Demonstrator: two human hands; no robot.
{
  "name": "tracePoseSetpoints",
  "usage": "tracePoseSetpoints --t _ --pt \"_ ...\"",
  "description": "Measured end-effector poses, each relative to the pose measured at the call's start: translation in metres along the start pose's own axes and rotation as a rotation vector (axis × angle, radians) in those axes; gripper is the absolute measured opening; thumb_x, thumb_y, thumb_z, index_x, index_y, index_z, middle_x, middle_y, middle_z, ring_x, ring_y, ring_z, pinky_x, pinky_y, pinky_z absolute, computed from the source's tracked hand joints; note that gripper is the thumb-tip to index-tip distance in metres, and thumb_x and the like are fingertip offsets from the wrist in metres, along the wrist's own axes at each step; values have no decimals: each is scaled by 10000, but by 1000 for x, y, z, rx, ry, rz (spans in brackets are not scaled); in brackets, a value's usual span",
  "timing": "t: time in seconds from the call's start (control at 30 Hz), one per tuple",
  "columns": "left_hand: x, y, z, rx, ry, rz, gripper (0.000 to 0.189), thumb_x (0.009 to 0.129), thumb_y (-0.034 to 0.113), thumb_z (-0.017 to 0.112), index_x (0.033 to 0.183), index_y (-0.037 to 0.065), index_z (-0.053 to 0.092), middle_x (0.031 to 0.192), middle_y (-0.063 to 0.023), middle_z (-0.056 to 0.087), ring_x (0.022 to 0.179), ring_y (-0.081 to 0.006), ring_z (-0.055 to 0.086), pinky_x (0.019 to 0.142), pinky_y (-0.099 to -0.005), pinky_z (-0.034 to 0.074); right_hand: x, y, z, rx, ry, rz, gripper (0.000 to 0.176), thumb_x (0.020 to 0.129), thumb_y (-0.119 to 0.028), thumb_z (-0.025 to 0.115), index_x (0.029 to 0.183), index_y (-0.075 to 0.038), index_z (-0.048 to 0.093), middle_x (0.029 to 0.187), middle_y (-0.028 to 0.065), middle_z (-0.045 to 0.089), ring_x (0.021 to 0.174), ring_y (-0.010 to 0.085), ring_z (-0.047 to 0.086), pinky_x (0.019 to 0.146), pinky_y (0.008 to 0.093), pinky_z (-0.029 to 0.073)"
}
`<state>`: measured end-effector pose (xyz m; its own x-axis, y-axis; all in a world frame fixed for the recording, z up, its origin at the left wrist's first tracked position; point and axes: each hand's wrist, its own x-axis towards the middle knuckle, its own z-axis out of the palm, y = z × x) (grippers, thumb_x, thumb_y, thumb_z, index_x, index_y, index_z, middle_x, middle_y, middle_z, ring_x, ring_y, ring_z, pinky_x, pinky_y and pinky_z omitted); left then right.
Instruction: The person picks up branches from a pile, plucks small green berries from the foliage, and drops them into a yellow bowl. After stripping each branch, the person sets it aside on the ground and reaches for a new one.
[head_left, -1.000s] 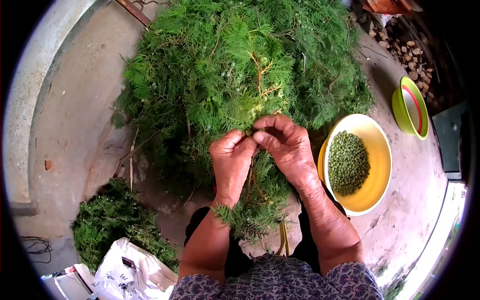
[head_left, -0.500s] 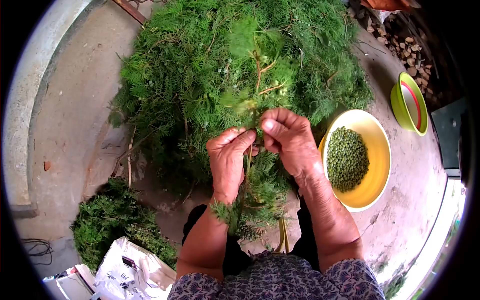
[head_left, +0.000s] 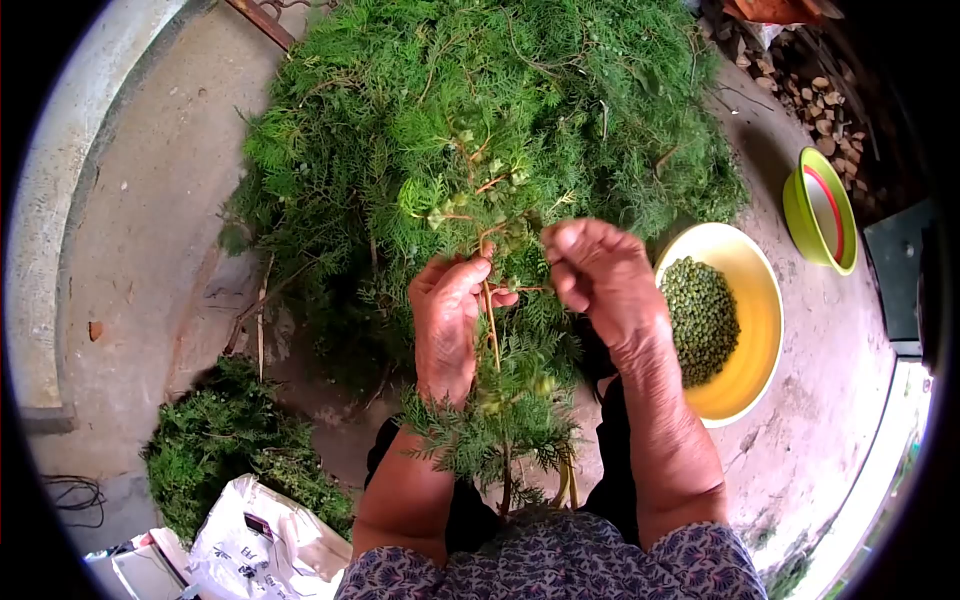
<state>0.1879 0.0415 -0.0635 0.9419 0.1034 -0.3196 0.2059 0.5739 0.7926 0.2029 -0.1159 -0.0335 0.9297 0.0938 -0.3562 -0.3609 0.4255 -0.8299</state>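
Between thumb and fingers, my left hand [head_left: 450, 315] grips the brown stem of a leafy evergreen branch [head_left: 492, 330]. Its upper twigs carry small green cones [head_left: 518, 177], and its leafy lower end hangs over my left forearm. To the right of the stem, my right hand [head_left: 605, 275] is raised with thumb and fingertips pressed together, slightly blurred. What is in that pinch, if anything, I cannot make out. Beyond both hands lies a large heap of cut evergreen branches [head_left: 340, 170]. Close to my right wrist stands a yellow bowl [head_left: 752, 350] partly filled with green cones [head_left: 703, 320].
A green basin [head_left: 848, 235] leans at the far right, near a pile of wood pieces [head_left: 825, 110]. At lower left, a smaller heap of greenery [head_left: 225, 430] lies beside a white bag [head_left: 265, 540]. A low concrete ledge [head_left: 45, 230] curves along the left.
My right hand has moved right, away from the left hand and the stem. The branch has shifted, its upper twigs now further left. My left hand keeps its grip.
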Motion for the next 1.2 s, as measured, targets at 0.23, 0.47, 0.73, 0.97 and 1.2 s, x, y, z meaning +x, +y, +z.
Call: tracePoseSetpoints --t 0.23,0.47,0.73,0.97,1.2 --pt "1 1 -5 8 13 -89 246 763 129 545 955 -20 578 827 -102 623 735 -220 609 706 -399 512 2 15 7 -164 -26 44 230 857 -105 565 1023 54 565 657 51 591 468 85 521 366 185 384" --pt "-5 2 8 146 14 -44 147 776 111 611 847 -18 612 620 -16 546 517 -78 451 457 -223 325 5 26 15 14 7 16 167 823 -75 614 968 4 590 593 20 566 471 78 519 362 186 370" --pt "-8 4 9 234 17 -46 111 785 92 658 802 -14 632 605 -20 574 473 -68 485 445 -208 416 3 27 13 -192 -40 -53 83 820 -51 604 869 14 618 619 46 593 487 90 540 377 201 409" --pt "-6 -3 4 178 11 12 98 785 82 648 780 -10 617 612 -31 584 483 -71 500 448 -203 399 3 28 14 -212 -89 -16 106 826 -34 582 913 27 586 693 62 616 555 104 587 412 200 427" --pt "-7 1 5 30 -33 -41 109 770 92 650 774 -3 596 549 -2 493 443 -90 411 451 -254 366 6 29 6 130 -149 137 94 829 -52 587 905 3 584 669 21 563 520 88 502 447 214 411"
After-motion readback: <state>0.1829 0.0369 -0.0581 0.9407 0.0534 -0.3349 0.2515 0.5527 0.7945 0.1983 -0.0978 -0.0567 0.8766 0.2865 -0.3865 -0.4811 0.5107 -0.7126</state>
